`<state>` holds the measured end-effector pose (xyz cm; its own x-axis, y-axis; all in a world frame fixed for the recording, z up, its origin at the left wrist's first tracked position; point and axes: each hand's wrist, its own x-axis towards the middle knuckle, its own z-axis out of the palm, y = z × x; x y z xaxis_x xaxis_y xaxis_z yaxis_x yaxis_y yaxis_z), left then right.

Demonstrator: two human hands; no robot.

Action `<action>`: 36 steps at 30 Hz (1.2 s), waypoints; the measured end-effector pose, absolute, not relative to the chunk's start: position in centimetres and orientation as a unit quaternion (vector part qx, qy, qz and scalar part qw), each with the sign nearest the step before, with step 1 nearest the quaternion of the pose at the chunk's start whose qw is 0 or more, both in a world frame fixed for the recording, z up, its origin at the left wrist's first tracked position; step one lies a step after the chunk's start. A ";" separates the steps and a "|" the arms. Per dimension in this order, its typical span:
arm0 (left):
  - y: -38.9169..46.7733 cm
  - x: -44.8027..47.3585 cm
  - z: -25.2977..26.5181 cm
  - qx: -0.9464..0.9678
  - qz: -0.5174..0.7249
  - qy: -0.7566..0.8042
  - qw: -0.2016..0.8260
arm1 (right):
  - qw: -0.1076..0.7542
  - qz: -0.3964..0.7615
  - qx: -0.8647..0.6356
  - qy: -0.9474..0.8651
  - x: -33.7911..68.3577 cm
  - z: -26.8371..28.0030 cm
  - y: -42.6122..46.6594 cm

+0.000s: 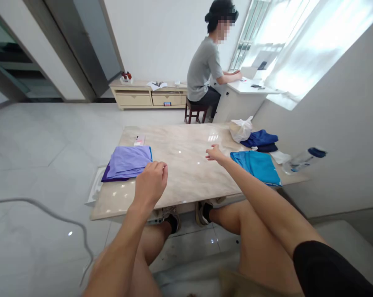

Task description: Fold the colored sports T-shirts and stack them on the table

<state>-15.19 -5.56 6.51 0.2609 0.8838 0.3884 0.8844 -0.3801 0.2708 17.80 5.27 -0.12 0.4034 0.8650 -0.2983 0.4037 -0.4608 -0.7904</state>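
Observation:
My left hand [152,181] hovers at the right edge of a folded lavender cloth [129,160], its fingers curled in. The fingertips are turned away, so I cannot see whether anything is in them. A darker purple cloth [116,178] shows beneath the lavender one, with a thin blue edge on the right. My right hand [216,154] is over the table with its fingers apart and nothing in them. To its right, partly behind my forearm, lies a folded bright blue cloth [257,165].
The marble-patterned table [186,177] also carries a phone [139,140], a white plastic bag [241,128], dark blue cloth [260,139], white tissue [280,157] and a clear bottle [302,161]. Beyond it, a person [205,70] sits on a stool at a white desk [251,86].

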 end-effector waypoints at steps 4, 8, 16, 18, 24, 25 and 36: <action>-6.0 -9.3 7.9 -0.825 -0.213 -0.523 -0.019 | 0.165 0.208 -0.790 -0.552 23.1 -0.4 0.9; -7.0 -2.8 9.7 -0.839 -0.205 -0.503 -0.020 | 0.072 0.186 -0.778 -0.596 26.5 -1.0 -1.6; -8.9 8.7 9.9 -0.882 -0.121 -0.456 0.000 | 0.046 0.193 -0.782 -0.590 33.4 -2.5 -4.4; -9.5 10.7 10.1 -0.891 -0.084 -0.446 -0.008 | 0.053 0.166 -0.811 -0.558 34.8 -2.5 -5.8; -9.1 14.8 10.4 -0.906 0.018 -0.422 -0.019 | 0.045 0.107 -0.910 -0.398 38.2 -3.5 -7.3; -9.1 15.2 10.5 -0.910 0.023 -0.412 -0.022 | 0.046 0.100 -0.916 -0.385 38.4 -3.6 -7.5; -7.2 14.1 10.5 -0.910 0.001 -0.411 -0.046 | 0.104 0.112 -0.928 -0.339 39.9 -3.4 -7.6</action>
